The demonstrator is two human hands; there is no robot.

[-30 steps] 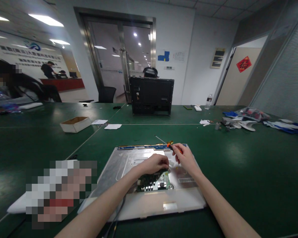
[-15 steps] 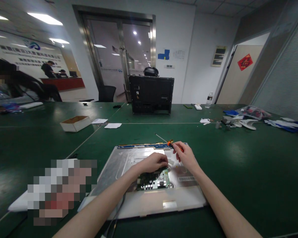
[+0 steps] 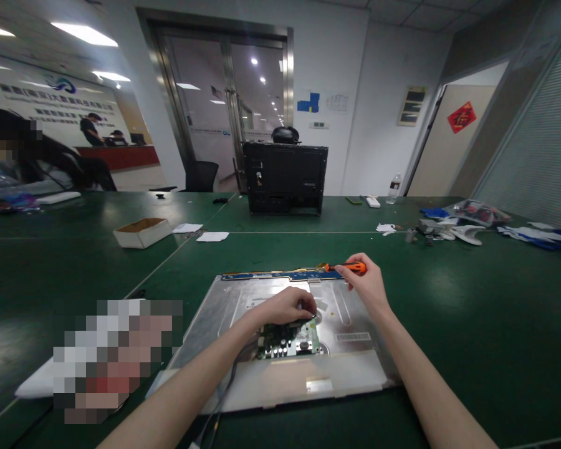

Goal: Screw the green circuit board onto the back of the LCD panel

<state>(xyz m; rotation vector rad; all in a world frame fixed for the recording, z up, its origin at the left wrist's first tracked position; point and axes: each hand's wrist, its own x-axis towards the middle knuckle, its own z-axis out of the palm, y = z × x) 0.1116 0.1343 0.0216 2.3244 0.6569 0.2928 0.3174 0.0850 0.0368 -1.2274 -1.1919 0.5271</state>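
Green table (image 3: 449,312) bears a metal panel (image 3: 224,312), glass doors (image 3: 224,112) beyond.

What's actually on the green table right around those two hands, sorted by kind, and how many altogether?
Metal display panels: 1, panel
Circuit boards: 1, green board under the left hand
Screwdrivers: 1, orange screwdriver in the right hand
Total: 3

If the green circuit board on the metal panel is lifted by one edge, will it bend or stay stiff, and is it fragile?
The circuit board probably stays stiff: it looks flat and rigid under the left hand. Its small raised components suggest it is fragile. It seems light for its size, but a dark cable near it might tug.
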